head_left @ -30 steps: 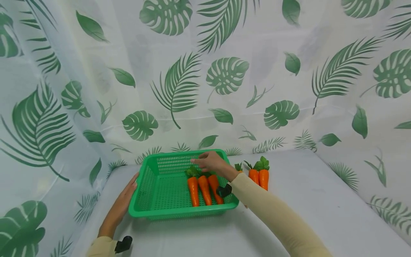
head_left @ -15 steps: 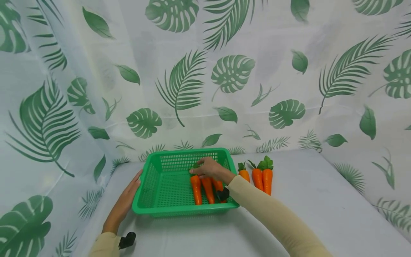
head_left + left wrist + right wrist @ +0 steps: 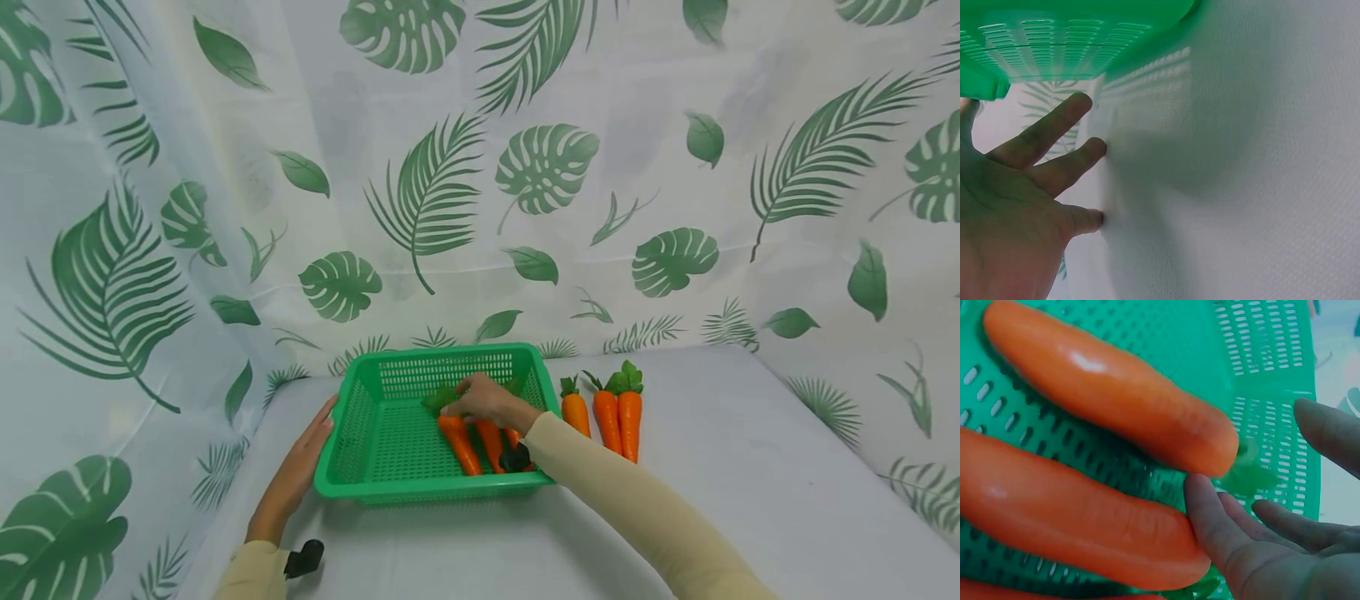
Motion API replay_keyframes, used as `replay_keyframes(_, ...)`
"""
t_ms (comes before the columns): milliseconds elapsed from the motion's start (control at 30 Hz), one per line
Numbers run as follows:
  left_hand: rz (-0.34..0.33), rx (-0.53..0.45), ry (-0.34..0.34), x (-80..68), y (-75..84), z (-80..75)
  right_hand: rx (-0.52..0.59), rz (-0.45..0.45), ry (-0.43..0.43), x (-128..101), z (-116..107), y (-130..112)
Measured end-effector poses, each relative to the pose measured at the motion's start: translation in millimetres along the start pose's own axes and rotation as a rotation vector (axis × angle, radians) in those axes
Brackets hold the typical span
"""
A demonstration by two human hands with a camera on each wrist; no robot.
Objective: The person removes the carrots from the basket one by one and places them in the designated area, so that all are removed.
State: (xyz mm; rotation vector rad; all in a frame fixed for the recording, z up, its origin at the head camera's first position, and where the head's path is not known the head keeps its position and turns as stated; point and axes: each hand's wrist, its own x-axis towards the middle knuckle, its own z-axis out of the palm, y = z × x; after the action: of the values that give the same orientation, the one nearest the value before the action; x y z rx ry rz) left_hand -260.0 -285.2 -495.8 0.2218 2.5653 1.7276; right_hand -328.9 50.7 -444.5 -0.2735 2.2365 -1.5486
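A green plastic basket (image 3: 435,356) stands on the white table (image 3: 712,467). Three orange toy carrots lie inside it, at its right. My right hand (image 3: 480,398) reaches into the basket, and its straight fingers (image 3: 1210,519) touch the leafy top (image 3: 1249,478) of the leftmost carrot (image 3: 459,443), which lies slanted. The thumb (image 3: 1335,434) stays apart from it. A second carrot (image 3: 1066,519) lies beside it. My left hand (image 3: 300,467) lies flat on the table against the basket's left wall, fingers (image 3: 1054,128) straight, holding nothing.
Three more carrots (image 3: 604,415) with green tops lie in a row on the table just right of the basket. A leaf-printed curtain (image 3: 450,192) closes in the back and both sides. White tabletop (image 3: 1241,187) stretches to the right and front.
My right hand has sunk onto the carrot tops. The leftmost carrot's top has swung left, so it now lies slanted. The left hand has stayed by the basket.
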Motion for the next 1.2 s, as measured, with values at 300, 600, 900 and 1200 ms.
replay_keyframes(300, -0.001, 0.005, -0.001, 1.4, 2.2, 1.6, -0.031, -0.003, -0.037, 1, 11, -2)
replay_keyframes(600, -0.002, 0.020, 0.001, 3.2, 3.4, -0.5, -0.079, 0.002, -0.062, 7, 21, -5)
replay_keyframes(900, -0.006, 0.017, 0.001, -0.2, 2.0, -0.9, -0.111, -0.034, -0.086, 15, 30, -2)
replay_keyframes(1200, -0.028, 0.024, 0.007, -0.9, 0.9, 0.9, -0.140, -0.001, -0.085, 19, 30, 4)
